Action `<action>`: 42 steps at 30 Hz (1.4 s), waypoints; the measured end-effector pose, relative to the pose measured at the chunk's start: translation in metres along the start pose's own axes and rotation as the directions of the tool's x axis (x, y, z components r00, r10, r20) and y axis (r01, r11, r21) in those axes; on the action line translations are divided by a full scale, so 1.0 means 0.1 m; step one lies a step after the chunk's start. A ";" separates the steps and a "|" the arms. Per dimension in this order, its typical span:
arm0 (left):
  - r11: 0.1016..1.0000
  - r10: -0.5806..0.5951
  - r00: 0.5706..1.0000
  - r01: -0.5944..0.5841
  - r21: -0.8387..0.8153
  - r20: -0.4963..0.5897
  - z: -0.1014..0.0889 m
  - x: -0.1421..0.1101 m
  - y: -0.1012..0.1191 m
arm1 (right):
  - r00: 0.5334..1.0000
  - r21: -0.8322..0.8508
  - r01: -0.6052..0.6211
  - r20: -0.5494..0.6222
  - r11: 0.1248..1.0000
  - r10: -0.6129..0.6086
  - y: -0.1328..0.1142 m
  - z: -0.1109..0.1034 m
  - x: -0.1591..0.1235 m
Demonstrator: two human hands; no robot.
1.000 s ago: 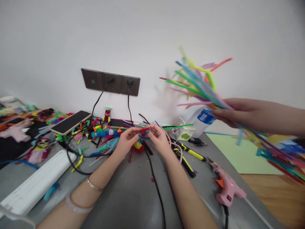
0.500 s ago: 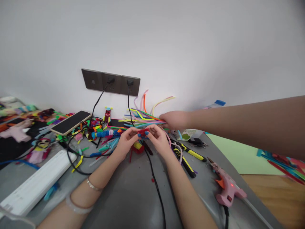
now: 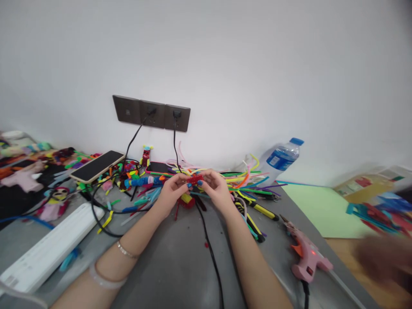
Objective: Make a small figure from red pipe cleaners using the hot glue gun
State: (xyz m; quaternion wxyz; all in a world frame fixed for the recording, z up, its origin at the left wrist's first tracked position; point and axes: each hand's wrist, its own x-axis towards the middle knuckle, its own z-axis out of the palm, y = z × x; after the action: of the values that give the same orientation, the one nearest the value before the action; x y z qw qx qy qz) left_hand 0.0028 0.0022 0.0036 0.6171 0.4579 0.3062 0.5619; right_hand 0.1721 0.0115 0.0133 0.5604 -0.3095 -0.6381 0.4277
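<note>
Withdrawn to four o'clock, a co-worker's blurred hand [image 3: 378, 257] leaves pipe cleaners [image 3: 246, 179] at three, while the left hand [image 3: 172, 194] and right hand [image 3: 217, 189] pinch opposite ends of the central red fuzzy piece [image 3: 195, 179], apt grips for something likely light and bendable.

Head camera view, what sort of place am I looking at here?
Probably a craft work area, though whether at home or in a workshop I can't tell. A pink glue gun lies on the grey tabletop, with loose, colourful pipe cleaners and a small red figure towards the back.
</note>
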 end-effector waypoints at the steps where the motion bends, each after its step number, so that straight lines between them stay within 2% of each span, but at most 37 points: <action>1: 1.000 0.008 1.000 -0.008 0.007 -0.006 0.00 0.01 -0.01 | 1.000 -0.012 -0.002 -0.002 1.000 0.002 0.01 0.00 0.00; 8: 0.999 0.044 0.999 -0.044 -0.017 -0.008 -0.03 0.05 -0.06 | 1.000 -0.064 0.000 -0.029 0.998 -0.002 0.00 -0.01 0.00; 29: 0.983 0.133 0.991 -0.130 0.132 -0.013 -0.04 0.03 -0.07 | 1.000 -0.108 -0.019 0.013 0.994 0.021 -0.02 -0.01 -0.01; 42: 0.978 0.144 0.989 -0.136 0.161 -0.039 -0.05 0.05 -0.09 | 0.999 -0.052 -0.048 -0.001 0.998 0.048 -0.01 -0.01 0.00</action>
State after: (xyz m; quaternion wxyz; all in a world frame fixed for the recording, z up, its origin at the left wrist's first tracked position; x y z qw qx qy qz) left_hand 0.0028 0.0091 -0.0063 0.5299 0.5115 0.3323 0.5892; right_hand 0.1735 0.0118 0.0142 0.5419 -0.3391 -0.6414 0.4242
